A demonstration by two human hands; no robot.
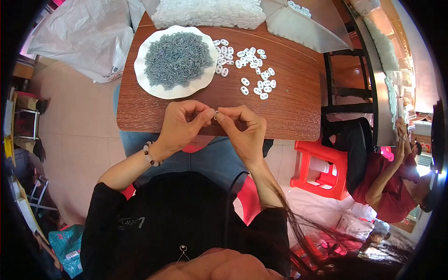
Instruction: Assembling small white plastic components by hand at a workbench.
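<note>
My left fingers and right fingers pinch a small pale piece over the tabletop, near its front edge; I'd guess it's light, stiff, slippery, best gripped at opposite ends

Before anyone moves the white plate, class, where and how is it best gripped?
Take the white plate by its wavy rim, probably from the left and near sides: there the rim shows beyond the heaped grey pieces, while white oval pieces crowd its right edge. Keep it level, as the heap looks loose.
</note>
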